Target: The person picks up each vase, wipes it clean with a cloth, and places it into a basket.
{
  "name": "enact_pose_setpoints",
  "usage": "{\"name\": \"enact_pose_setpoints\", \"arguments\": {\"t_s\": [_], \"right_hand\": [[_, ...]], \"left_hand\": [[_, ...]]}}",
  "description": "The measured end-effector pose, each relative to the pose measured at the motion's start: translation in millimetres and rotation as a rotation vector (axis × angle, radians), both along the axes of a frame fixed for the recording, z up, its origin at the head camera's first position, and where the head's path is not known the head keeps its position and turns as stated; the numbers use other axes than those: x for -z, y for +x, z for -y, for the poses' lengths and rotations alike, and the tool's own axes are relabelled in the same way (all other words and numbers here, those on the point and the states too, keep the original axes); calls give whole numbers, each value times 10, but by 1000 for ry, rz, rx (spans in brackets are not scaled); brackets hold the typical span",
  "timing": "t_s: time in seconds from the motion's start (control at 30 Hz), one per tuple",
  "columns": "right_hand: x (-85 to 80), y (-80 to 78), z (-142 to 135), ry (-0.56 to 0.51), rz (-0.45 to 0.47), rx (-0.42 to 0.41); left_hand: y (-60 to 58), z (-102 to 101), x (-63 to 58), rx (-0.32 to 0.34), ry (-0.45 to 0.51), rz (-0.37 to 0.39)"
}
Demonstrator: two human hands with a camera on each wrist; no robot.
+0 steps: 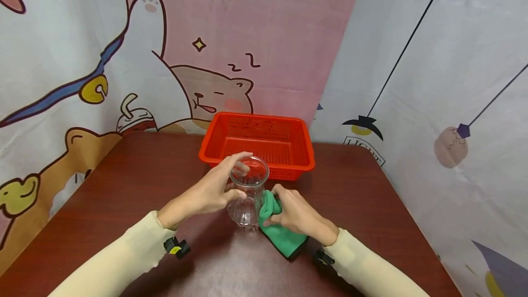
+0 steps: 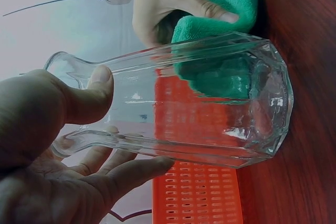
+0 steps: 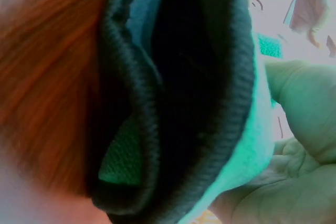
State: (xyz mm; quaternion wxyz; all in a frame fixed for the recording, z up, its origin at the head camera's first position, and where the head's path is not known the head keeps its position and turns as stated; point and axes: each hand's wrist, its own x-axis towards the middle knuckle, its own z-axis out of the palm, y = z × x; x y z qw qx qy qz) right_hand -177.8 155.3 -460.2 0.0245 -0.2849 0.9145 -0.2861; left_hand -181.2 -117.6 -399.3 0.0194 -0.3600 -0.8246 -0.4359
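A clear glass vase (image 1: 246, 212) with a flared rim and faceted sides stands upright on the table. My left hand (image 1: 210, 189) holds it near the neck, thumb on the near side and fingers round the far side, as the left wrist view shows. On the vase's right, my right hand (image 1: 294, 210) grips a bunched green cloth (image 1: 287, 240). Part of that cloth lies against the lower side of the glass. In the right wrist view the cloth's dark hemmed edge (image 3: 233, 77) fills the middle and hides most of the fingers.
Behind the vase sits a red plastic basket (image 1: 305, 162) with perforated walls. The dark reddish-brown table (image 1: 350, 182) reaches back to cartoon-printed curtains (image 1: 288, 35), which hang along its back and sides.
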Motion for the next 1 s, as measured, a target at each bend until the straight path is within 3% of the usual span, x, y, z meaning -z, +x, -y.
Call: {"name": "enact_pose_setpoints", "arguments": {"t_s": [0.3,0.73,1.0], "right_hand": [[-1,9,-7,-71,-14,21],[-143,25,37,-171,-53,105],[-215,19,58,-266,-87,113]], "left_hand": [[8,-11,6,2,9,15],[-10,-11,-5,5,3,12],[-3,-17,-7,1,13,29]]}}
